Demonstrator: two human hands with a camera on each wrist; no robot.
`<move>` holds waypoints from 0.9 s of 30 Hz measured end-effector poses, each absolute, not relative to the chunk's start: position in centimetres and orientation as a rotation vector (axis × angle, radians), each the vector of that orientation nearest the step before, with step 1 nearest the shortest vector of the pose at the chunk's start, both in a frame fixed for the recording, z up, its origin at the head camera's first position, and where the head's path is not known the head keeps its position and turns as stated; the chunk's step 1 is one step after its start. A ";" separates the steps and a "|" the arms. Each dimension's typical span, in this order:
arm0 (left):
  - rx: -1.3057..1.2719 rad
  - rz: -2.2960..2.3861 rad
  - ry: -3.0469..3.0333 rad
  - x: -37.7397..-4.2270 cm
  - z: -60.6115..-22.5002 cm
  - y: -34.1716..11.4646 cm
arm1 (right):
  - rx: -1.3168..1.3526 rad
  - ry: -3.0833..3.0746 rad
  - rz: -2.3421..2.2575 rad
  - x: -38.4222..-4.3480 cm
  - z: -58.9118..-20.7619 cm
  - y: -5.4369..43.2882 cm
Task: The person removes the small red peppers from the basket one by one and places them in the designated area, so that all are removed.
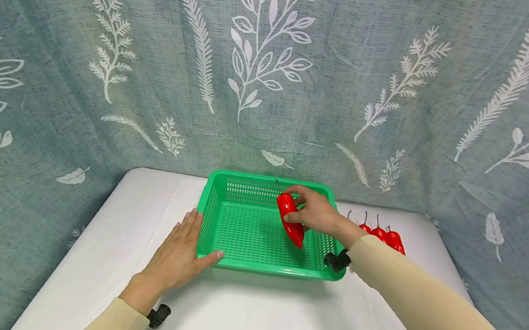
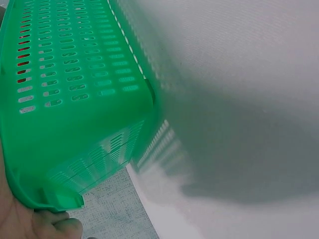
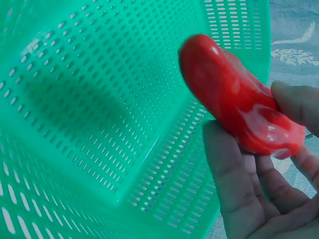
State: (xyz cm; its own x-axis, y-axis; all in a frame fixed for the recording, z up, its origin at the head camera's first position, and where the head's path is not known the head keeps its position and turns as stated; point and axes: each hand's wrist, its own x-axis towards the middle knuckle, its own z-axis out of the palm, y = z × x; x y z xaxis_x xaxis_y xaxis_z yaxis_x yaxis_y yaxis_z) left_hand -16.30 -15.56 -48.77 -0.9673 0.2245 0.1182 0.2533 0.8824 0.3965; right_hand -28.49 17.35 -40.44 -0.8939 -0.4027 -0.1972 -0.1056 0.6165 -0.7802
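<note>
My right hand [image 1: 313,209] holds a glossy red chili pepper [image 1: 285,208] over the right half of a green plastic basket [image 1: 264,267]. In the right wrist view the pepper [image 3: 224,89] lies between the thumb and the fingers, its blunt tip towards the basket floor. A thin dark stem sticks up from its other end in the head view. My left hand [image 1: 174,257] rests against the basket's front left corner with its fingers straight and the thumb on the rim. The left wrist view shows the basket's slotted outer wall [image 2: 75,107] and part of that hand [image 2: 55,225].
Several more red peppers [image 1: 379,234] lie on the white-covered table [image 1: 260,313] right of the basket, partly behind my right forearm. A grey-green curtain [image 1: 160,59] with white leaf prints hangs behind and beside the table.
</note>
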 end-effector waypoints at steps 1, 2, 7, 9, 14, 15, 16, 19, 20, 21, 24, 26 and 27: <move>-0.377 -0.643 -2.982 -16.3 -48.8 -15.6 | -0.417 2.502 -1.164 -28.4 -40.4 17.4; -0.377 -0.643 -2.985 -16.3 -48.8 -15.6 | -0.425 2.517 -1.157 -28.3 -40.3 17.5; -0.370 -0.655 -2.994 -16.3 -48.8 -15.6 | -0.457 2.600 -1.121 -27.9 -40.0 17.8; -0.369 -0.661 -2.997 -16.3 -48.8 -15.6 | -0.455 2.619 -1.123 -27.6 -39.9 17.9; -0.366 -0.662 -2.995 -16.3 -48.8 -15.6 | -0.432 2.643 -1.153 -27.1 -39.5 18.3; -0.366 -0.661 -2.994 -16.3 -48.8 -15.6 | -0.433 2.655 -1.150 -27.0 -39.4 18.4; -0.365 -0.660 -2.994 -16.3 -48.8 -15.6 | -0.426 2.672 -1.145 -27.0 -39.4 18.5; -0.367 -0.659 -2.994 -16.3 -48.8 -15.6 | -0.415 2.718 -1.112 -26.8 -39.2 18.9; -0.368 -0.660 -2.994 -16.3 -48.8 -15.6 | -0.413 2.731 -1.103 -26.7 -39.2 19.0; -0.368 -0.660 -2.994 -16.3 -48.8 -15.6 | -0.406 2.741 -1.096 -26.6 -39.1 19.2; -0.373 -0.656 -2.994 -16.3 -48.8 -15.6 | -0.391 2.766 -1.072 -26.5 -39.0 19.6; -0.376 -0.654 -2.993 -16.3 -48.8 -15.5 | -0.389 2.784 -1.062 -26.5 -39.0 20.0; -0.378 -0.654 -2.993 -16.3 -48.8 -15.5 | -0.381 2.792 -1.058 -26.5 -38.9 20.2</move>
State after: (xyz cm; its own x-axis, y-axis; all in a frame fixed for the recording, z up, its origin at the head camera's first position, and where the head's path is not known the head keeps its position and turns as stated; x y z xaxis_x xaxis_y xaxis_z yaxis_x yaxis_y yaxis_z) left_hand -16.30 -15.54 -48.80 -0.9685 0.2257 0.1049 0.2489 0.8804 0.4036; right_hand -26.51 20.16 -38.94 -0.9595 -0.2797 -0.0333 -0.1874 0.7221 -0.6659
